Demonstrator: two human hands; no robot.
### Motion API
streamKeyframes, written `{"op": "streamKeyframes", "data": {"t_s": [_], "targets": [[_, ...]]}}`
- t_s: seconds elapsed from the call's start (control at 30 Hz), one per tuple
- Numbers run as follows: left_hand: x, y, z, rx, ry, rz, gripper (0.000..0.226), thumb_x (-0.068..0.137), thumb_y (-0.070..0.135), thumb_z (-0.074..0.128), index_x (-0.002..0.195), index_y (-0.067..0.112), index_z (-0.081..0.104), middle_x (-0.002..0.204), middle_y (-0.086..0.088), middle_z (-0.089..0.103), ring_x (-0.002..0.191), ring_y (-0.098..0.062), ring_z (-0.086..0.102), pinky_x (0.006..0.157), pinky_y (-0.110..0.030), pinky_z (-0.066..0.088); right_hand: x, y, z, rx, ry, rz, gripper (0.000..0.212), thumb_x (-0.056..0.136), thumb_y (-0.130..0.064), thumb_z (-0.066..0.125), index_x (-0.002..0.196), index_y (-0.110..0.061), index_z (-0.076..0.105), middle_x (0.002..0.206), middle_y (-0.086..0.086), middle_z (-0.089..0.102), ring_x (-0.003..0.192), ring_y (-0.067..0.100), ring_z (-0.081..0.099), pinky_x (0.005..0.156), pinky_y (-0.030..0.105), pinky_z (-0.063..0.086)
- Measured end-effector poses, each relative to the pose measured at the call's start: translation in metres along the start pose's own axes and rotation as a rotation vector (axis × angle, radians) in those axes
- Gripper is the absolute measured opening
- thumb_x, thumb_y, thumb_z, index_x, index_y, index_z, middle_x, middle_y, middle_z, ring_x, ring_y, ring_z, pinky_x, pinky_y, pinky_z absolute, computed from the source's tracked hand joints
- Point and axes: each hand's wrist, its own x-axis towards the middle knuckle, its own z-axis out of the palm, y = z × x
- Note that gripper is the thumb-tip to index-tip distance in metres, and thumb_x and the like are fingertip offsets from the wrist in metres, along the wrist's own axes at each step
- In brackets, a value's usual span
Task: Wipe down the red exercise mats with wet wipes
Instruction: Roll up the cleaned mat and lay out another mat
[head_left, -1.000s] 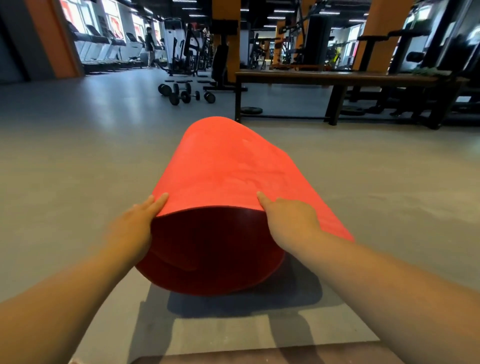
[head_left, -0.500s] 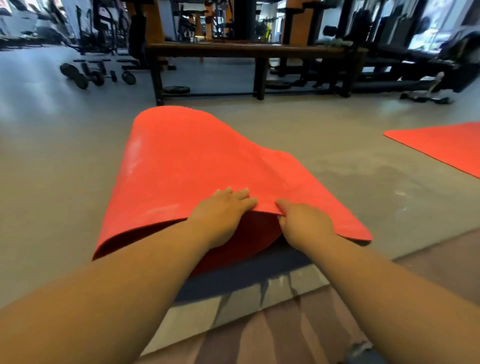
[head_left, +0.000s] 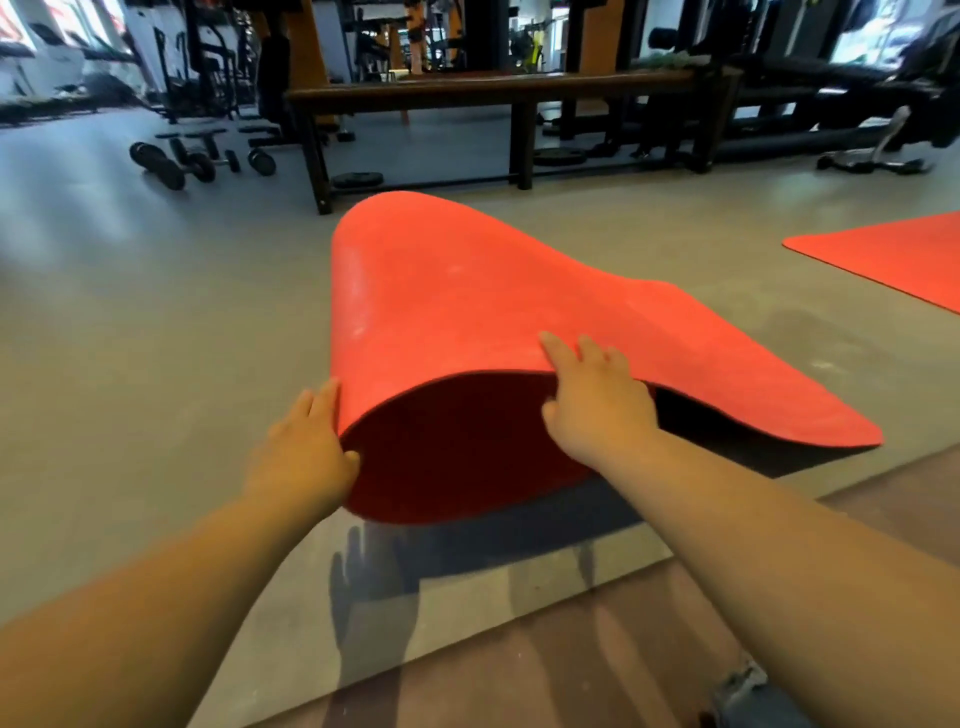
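A red exercise mat (head_left: 467, 291) lies lengthwise on the grey floor, curled into a loose tube. Its near end is open and shows the dark inside, and its right flap (head_left: 779, 400) spreads flat on the floor. My left hand (head_left: 304, 447) holds the left rim of the open end, fingers outside and thumb at the edge. At the top edge of that opening my right hand (head_left: 595, 400) grips the mat, fingers lying on its upper surface. A second red mat (head_left: 893, 260) lies flat at the far right. No wet wipe is in view.
A dark wooden bench (head_left: 493, 85) stands across the floor just beyond the mat, with a weight plate (head_left: 358, 179) under it. Dumbbells (head_left: 197, 161) lie at the back left, gym machines behind. A brown floor strip (head_left: 519, 675) runs along the front.
My left hand has left the top of the mat beside my right hand and gone to the left rim. The near end has risen and opened into a tube.
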Motion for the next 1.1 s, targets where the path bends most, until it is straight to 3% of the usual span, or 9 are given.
{"op": "streamKeyframes", "data": {"t_s": [0.07, 0.13, 0.27, 0.43, 0.57, 0.67, 0.8, 0.97, 1.1], "targets": [[-0.001, -0.013, 0.015, -0.213, -0.089, -0.182, 0.065, 0.085, 0.019, 0.060, 0.143, 0.011, 0.032, 0.133, -0.022, 0.050, 0.115, -0.040, 0.051, 0.088, -0.040, 0.041, -0.001, -0.039, -0.006, -0.034, 0.022, -0.085, 0.066, 0.094, -0.028, 0.044, 0.146, -0.045, 0.005, 0.157, 0.002, 0.012, 0.141, 0.037, 0.015, 0.100, 0.058, 0.035], [-0.003, -0.019, 0.032, -0.378, -0.193, -0.232, 0.054, 0.091, 0.021, 0.059, 0.139, 0.007, 0.038, 0.131, -0.022, 0.053, 0.114, -0.038, 0.054, 0.088, -0.037, 0.041, -0.001, -0.068, -0.013, -0.100, 0.040, -0.168, 0.062, 0.097, -0.025, 0.038, 0.145, -0.048, 0.006, 0.157, 0.003, 0.013, 0.138, 0.041, 0.023, 0.095, 0.055, 0.040], [-0.004, -0.020, 0.058, -0.391, -0.196, -0.120, 0.032, 0.095, 0.012, 0.047, 0.127, 0.009, 0.051, 0.120, -0.017, 0.062, 0.104, -0.035, 0.059, 0.077, -0.033, 0.043, 0.005, -0.109, -0.023, -0.273, 0.114, -0.408, 0.054, 0.094, -0.013, 0.029, 0.143, -0.034, 0.033, 0.120, 0.009, 0.053, 0.097, 0.035, 0.059, 0.064, 0.037, 0.037], [0.037, -0.014, -0.010, -0.081, 0.066, -0.007, 0.030, 0.091, 0.003, 0.043, 0.117, 0.006, 0.055, 0.112, -0.021, 0.063, 0.100, -0.037, 0.060, 0.077, -0.038, 0.043, 0.037, -0.088, -0.056, -0.381, 0.093, -0.394, 0.055, 0.096, -0.013, 0.023, 0.146, -0.033, 0.028, 0.130, 0.010, 0.053, 0.108, 0.032, 0.059, 0.079, 0.039, 0.045], [0.082, 0.031, -0.118, 0.221, 0.368, 0.323, 0.037, 0.092, 0.008, 0.040, 0.126, 0.017, 0.051, 0.112, -0.020, 0.062, 0.097, -0.040, 0.061, 0.078, -0.043, 0.047, 0.042, -0.061, -0.069, -0.292, -0.085, -0.105, 0.063, 0.094, -0.009, 0.031, 0.151, -0.027, 0.012, 0.131, 0.011, 0.054, 0.115, 0.031, 0.056, 0.087, 0.040, 0.045], [0.076, 0.075, -0.143, 0.250, 0.396, 0.501, 0.039, 0.092, 0.008, 0.040, 0.129, 0.018, 0.047, 0.115, -0.019, 0.062, 0.096, -0.041, 0.061, 0.076, -0.047, 0.050, 0.041, -0.068, -0.074, -0.128, -0.007, 0.078, 0.072, 0.090, -0.015, 0.044, 0.152, -0.017, 0.007, 0.147, 0.012, 0.037, 0.121, 0.034, 0.050, 0.091, 0.043, 0.044], [0.048, 0.076, -0.103, 0.057, 0.328, 0.593, 0.055, 0.091, 0.007, 0.048, 0.144, 0.020, 0.040, 0.146, -0.011, 0.044, 0.128, -0.030, 0.047, 0.104, -0.036, 0.033, 0.043, -0.076, -0.093, -0.049, 0.230, -0.159, 0.064, 0.091, -0.013, 0.036, 0.148, -0.034, 0.016, 0.150, 0.008, 0.033, 0.116, 0.036, 0.054, 0.090, 0.045, 0.045], [0.031, 0.013, -0.053, -0.049, 0.297, 0.299, 0.074, 0.084, 0.022, 0.062, 0.149, 0.030, 0.027, 0.155, -0.002, 0.030, 0.133, -0.028, 0.041, 0.103, -0.041, 0.039, 0.033, -0.041, -0.087, -0.143, 0.192, -0.302, 0.059, 0.092, -0.009, 0.033, 0.146, -0.032, 0.028, 0.144, 0.006, 0.042, 0.115, 0.034, 0.056, 0.091, 0.045, 0.048], [0.014, -0.029, -0.018, -0.034, 0.083, 0.097, 0.091, 0.075, 0.012, 0.059, 0.150, 0.040, 0.014, 0.157, -0.004, 0.022, 0.128, -0.035, 0.045, 0.097, -0.046, 0.046, 0.041, 0.014, -0.098, -0.172, 0.198, -0.085, 0.059, 0.090, -0.007, 0.036, 0.143, -0.033, 0.035, 0.137, 0.008, 0.051, 0.114, 0.032, 0.056, 0.089, 0.041, 0.046]]}}
